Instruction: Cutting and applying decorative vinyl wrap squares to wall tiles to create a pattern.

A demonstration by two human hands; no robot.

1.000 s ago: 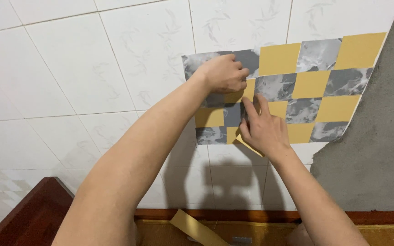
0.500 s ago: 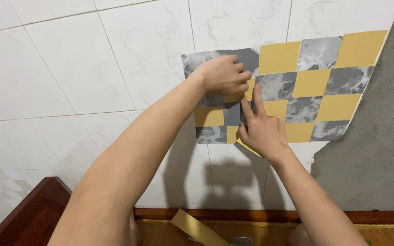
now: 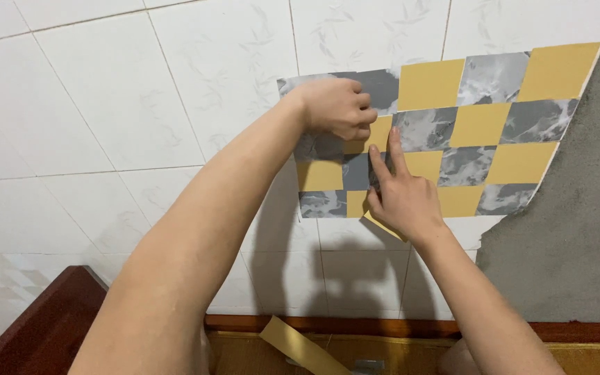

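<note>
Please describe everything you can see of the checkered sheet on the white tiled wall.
The checkered sheet is a thin, flat covering of yellow squares and grey marbled squares. It lies against the white tiled wall, its right end reaching the bare grey plaster. Its rows look slightly wavy. The left hand, closed in a fist, presses its upper left part; the right hand presses two fingers on the middle. A yellow corner sticks out below the right hand.

Glossy white wall tiles (image 3: 105, 104), matt checkered sheet (image 3: 480, 125) (marbled grey), rough plaster (image 3: 578, 229)
</note>
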